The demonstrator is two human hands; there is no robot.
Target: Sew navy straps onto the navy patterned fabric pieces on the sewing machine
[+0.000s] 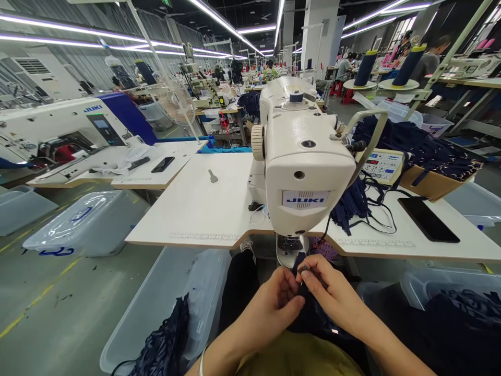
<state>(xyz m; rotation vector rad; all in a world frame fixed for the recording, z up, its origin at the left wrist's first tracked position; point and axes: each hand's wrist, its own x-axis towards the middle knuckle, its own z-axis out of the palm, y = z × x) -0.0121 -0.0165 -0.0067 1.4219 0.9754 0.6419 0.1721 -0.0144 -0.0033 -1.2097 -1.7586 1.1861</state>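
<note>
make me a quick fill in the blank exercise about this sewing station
1. The sewing machine in front bears the name ____.
2. The right hand pinches dark fabric between fingers and ____.
3. A bracelet circles the ____ wrist.
4. At upper right, ____ navy thread cones stand on white discs.

Missing words: JUKI; thumb; left; two

1 sewing machine (309, 151) blocks fingers (291, 309) ahead; room left, above tabletop (195, 209).

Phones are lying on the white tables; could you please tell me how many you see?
2: the left phone on the left-hand table, the right phone on the middle table, right of the sewing machine. Others may be hidden in the background.
</note>
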